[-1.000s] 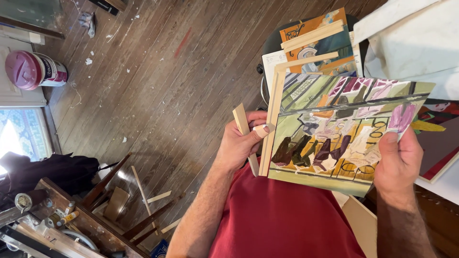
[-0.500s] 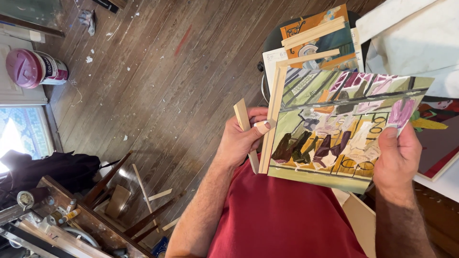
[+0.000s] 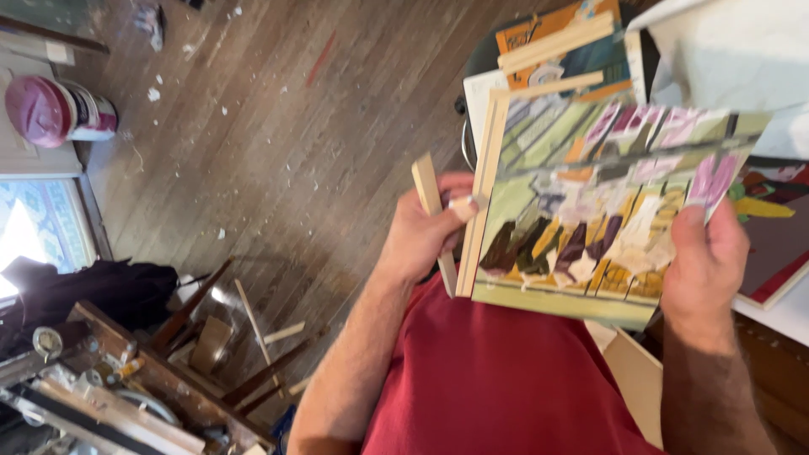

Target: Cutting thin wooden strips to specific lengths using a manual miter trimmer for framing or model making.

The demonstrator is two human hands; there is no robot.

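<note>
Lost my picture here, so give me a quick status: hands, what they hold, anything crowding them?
Left hand grips a loose wood strip against the painting's framed edge. Right hand pinches the opposite edge. More paintings stacked just behind; nothing blocking.

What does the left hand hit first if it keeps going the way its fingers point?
Probably the painted panel: the left hand, holding a loose wooden strip, points its fingers at the panel's wooden edge strip and already seems to touch it. Depth is unclear.
</note>
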